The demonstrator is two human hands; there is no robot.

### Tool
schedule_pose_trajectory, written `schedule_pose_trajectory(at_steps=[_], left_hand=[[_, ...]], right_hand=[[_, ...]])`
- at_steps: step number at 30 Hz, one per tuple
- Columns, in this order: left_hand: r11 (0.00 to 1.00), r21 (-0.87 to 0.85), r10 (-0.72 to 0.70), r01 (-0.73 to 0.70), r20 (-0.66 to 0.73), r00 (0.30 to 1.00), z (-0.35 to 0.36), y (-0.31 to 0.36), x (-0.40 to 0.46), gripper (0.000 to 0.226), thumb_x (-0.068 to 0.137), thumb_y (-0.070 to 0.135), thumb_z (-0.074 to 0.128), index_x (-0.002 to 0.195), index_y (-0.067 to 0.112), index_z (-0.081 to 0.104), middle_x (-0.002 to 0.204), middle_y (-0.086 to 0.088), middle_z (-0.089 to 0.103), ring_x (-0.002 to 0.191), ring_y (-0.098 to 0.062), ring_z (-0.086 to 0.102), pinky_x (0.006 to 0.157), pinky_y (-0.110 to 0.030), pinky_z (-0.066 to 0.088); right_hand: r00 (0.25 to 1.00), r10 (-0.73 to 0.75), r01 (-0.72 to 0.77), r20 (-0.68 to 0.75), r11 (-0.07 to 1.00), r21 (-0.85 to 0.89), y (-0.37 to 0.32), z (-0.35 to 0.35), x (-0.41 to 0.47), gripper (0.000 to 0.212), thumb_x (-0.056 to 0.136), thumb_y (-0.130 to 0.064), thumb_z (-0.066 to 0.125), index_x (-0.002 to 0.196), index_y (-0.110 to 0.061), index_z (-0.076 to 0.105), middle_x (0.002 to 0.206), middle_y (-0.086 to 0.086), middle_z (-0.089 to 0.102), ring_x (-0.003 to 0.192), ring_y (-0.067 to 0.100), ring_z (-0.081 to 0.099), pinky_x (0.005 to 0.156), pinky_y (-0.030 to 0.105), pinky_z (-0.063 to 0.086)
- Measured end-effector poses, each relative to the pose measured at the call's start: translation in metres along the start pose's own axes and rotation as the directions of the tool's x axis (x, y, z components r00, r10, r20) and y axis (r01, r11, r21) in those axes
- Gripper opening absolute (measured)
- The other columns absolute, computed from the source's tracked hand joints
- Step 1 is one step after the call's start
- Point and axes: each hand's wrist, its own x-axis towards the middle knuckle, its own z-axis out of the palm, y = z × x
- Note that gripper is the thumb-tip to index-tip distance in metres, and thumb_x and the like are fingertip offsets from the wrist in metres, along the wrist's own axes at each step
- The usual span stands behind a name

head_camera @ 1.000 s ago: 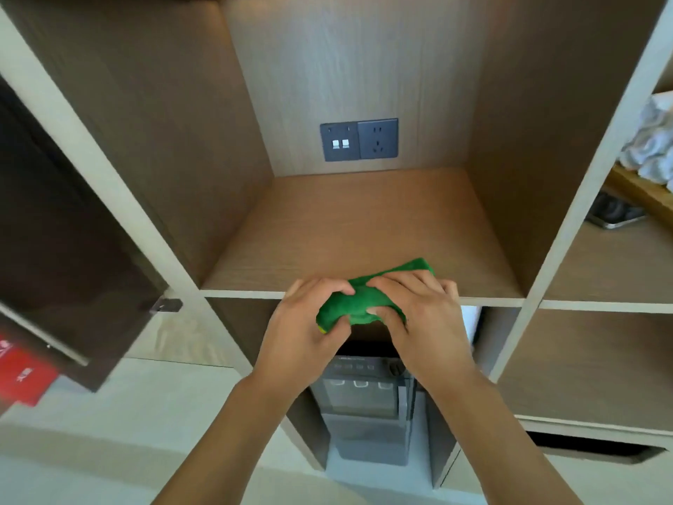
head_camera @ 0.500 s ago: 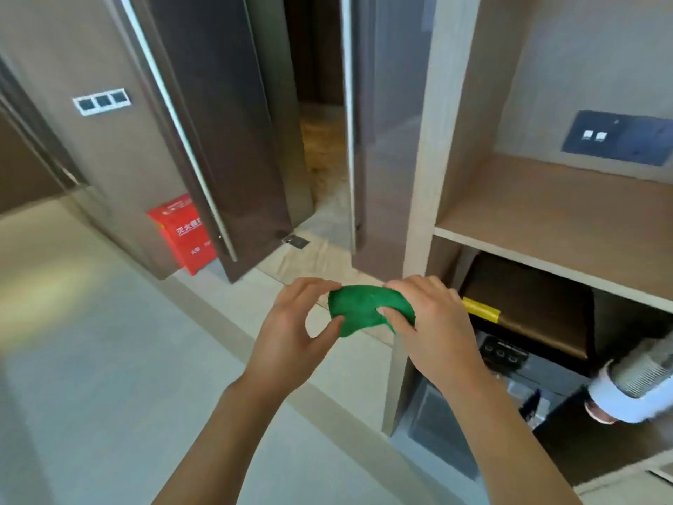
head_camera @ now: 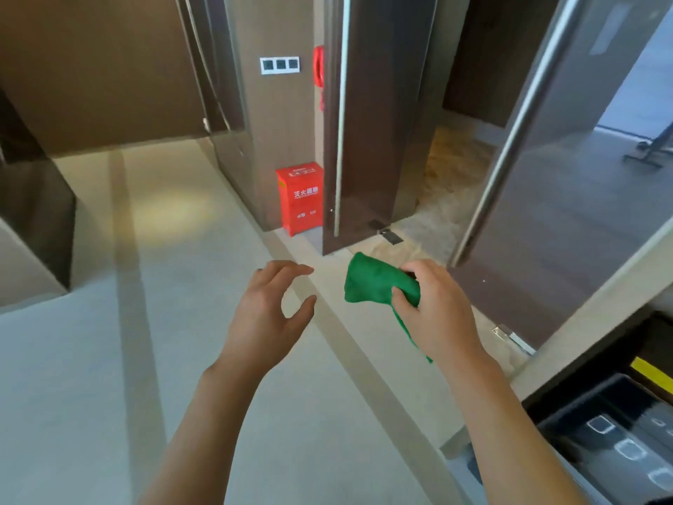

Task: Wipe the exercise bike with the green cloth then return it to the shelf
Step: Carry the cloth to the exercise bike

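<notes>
Fingers and thumb of the right hand curl round the green cloth, which is bunched into a wad; most of it bulges out to the left of the hand and a thin tail hangs down below the palm. Left of the cloth, and apart from it, the left hand holds nothing, its fingers loosely curved with a gap between thumb and forefinger. Both hands hang in the air above a pale floor. Beyond the cloth stands a dark glass door with a long metal handle. A red box with white lettering sits on the floor beyond the cloth and to its left, just beside that door. High above the box, a white switch plate is set in the brown wall. Right of the cloth is a second glass door, and nearer, low at the right edge, a dark appliance in a cabinet.
</notes>
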Motion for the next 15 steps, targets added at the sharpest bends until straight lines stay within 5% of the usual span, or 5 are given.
schedule_pose_trajectory(at_steps=[15], left_hand=[[0.903,0.145,-0.329,0.404,-0.369,0.869,-0.172,-0.144,-0.082,0.038,0.092,0.025,0.076,0.128,0.024,0.066,0.129,0.01,0.059,0.123,-0.019,0.055,0.102,-0.032,0.041]], right_hand=[[0.911,-0.37,0.317,0.182,0.91,0.267,-0.196,0.162,0.07,0.027,0.087,-0.017,0.068,0.113,-0.022,0.061,0.107,-0.007,0.064,0.096,0.022,0.057,0.083,0.049,0.05]])
